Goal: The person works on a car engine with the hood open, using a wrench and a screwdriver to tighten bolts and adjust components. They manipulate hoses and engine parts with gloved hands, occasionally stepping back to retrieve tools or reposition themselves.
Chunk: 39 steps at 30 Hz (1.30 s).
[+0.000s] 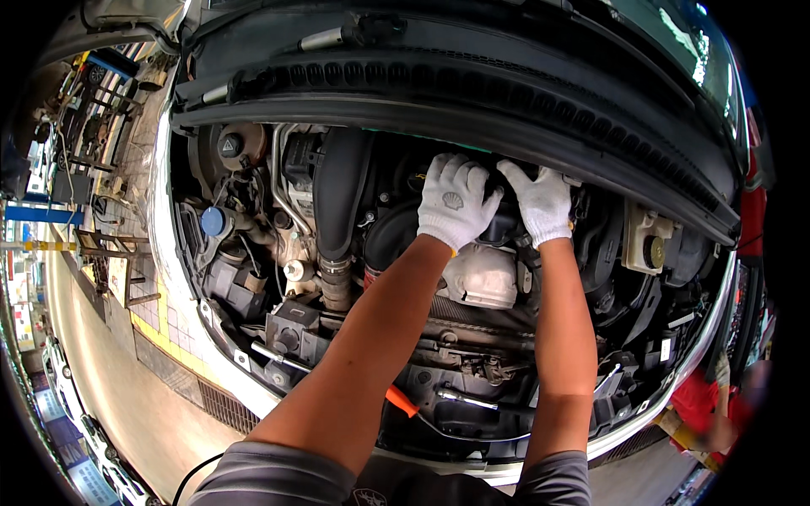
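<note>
Both my hands, in white knitted gloves, reach deep into a car's engine bay. My left hand [453, 201] lies back up on the dark top of the engine, with its fingers stretched forward and its thumb apart; nothing shows in it. Beside it, my right hand [542, 201] reaches under the edge of the black cowl [506, 143]. Its thumb points toward the left hand, while its other fingers are mostly hidden. A pale metal heat shield [481, 277] sits below the hands, and a thick black air duct [342, 194] runs to their left.
An orange-handled tool [402, 402] and a chrome ratchet-like tool [467, 398] lie at the front of the bay. Another metal bar [281, 356] rests at the left. A blue cap [213, 221] and a fluid reservoir [646, 240] flank the engine. Another person in red [717, 401] is at the right.
</note>
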Tool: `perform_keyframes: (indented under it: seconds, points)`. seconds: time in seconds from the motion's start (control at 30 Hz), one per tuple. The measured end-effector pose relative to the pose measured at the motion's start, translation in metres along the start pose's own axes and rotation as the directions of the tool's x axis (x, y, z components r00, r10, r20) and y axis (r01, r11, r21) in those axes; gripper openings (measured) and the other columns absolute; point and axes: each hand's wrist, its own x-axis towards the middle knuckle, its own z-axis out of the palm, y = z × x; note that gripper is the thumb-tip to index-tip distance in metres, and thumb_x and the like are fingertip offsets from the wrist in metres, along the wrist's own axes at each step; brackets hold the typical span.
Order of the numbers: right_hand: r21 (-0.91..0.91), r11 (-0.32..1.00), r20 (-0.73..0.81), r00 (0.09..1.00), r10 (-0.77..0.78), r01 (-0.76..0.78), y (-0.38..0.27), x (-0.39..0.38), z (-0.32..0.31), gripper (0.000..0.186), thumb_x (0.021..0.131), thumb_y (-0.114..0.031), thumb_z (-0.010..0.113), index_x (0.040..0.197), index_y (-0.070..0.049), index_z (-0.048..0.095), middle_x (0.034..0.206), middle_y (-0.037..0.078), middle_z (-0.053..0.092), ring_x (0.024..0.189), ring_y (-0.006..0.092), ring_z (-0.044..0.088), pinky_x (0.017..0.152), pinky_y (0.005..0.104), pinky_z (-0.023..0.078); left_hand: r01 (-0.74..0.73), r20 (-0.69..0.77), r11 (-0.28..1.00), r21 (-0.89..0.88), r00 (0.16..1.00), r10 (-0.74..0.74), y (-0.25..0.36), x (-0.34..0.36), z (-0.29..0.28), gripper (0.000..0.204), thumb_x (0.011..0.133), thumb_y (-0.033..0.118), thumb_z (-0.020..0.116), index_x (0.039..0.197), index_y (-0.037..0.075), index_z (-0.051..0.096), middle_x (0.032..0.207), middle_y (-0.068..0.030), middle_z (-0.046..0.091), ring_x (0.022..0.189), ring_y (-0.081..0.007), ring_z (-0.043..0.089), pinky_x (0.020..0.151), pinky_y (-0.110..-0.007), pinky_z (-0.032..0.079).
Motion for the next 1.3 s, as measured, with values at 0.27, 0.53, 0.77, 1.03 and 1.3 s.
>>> perform_keyframes:
  seconds: [0.27, 0.53, 0.77, 1.03, 1.3]
  points:
    - [-0.235, 0.971, 0.261, 0.965, 0.021, 0.042, -0.014, 0.026, 0.02, 0.057, 0.092, -0.047, 0.07, 0.13, -0.005, 0.069, 0.133, 0.025, 0.067, 0.127, 0.0439, 0.059, 0.111, 0.0468, 0.044, 0.013, -0.019, 1.0, -0.023, 1.0, -0.013, -0.003, -0.004, 0.001, 0.037, 0.085, 0.035, 0.076, 0.1, 0.003, 0.064, 0.104, -0.0187, 0.071, 0.106, -0.0357, 0.067, 0.105, -0.053, 0.048]
    - [-0.486, 0.87, 0.328, 0.94, 0.096, 0.081, -0.035, 0.029, 0.022, 0.067, 0.097, -0.056, 0.063, 0.145, -0.009, 0.06, 0.15, 0.024, 0.056, 0.143, 0.0418, 0.048, 0.121, 0.0508, 0.037, 0.016, 0.009, 0.999, -0.028, 1.0, -0.016, -0.01, -0.006, -0.002, 0.036, 0.084, 0.036, 0.076, 0.096, 0.003, 0.065, 0.096, -0.0171, 0.07, 0.106, -0.0339, 0.065, 0.107, -0.051, 0.047]
    - [-0.678, 0.724, 0.369, 0.911, 0.187, 0.126, -0.038, 0.04, 0.035, 0.07, 0.099, -0.056, 0.062, 0.154, -0.014, 0.052, 0.163, 0.018, 0.044, 0.151, 0.0384, 0.039, 0.124, 0.0496, 0.032, 0.034, 0.035, 0.991, -0.131, 0.999, -0.029, -0.012, -0.01, 0.001, 0.037, 0.086, 0.036, 0.073, 0.099, 0.003, 0.067, 0.098, -0.0168, 0.072, 0.11, -0.0341, 0.066, 0.109, -0.05, 0.044]
    - [-0.708, 0.665, 0.462, 0.868, 0.179, 0.239, -0.023, 0.056, 0.04, 0.084, 0.096, -0.047, 0.07, 0.164, -0.01, 0.035, 0.168, 0.024, 0.033, 0.154, 0.0431, 0.032, 0.127, 0.0488, 0.027, 0.075, 0.051, 0.983, -0.167, 0.996, -0.067, -0.015, -0.014, 0.003, 0.037, 0.089, 0.036, 0.069, 0.104, 0.002, 0.067, 0.102, -0.0192, 0.072, 0.112, -0.0376, 0.064, 0.111, -0.052, 0.041]
    - [-0.764, 0.613, 0.423, 0.875, 0.237, 0.203, -0.042, 0.043, 0.035, 0.075, 0.101, -0.051, 0.061, 0.163, -0.015, 0.04, 0.17, 0.018, 0.032, 0.157, 0.0379, 0.029, 0.129, 0.0467, 0.023, 0.092, 0.056, 0.977, -0.192, 0.995, -0.083, -0.011, -0.019, 0.007, 0.036, 0.091, 0.034, 0.065, 0.107, 0.002, 0.066, 0.105, -0.0201, 0.071, 0.115, -0.0392, 0.063, 0.114, -0.053, 0.038]
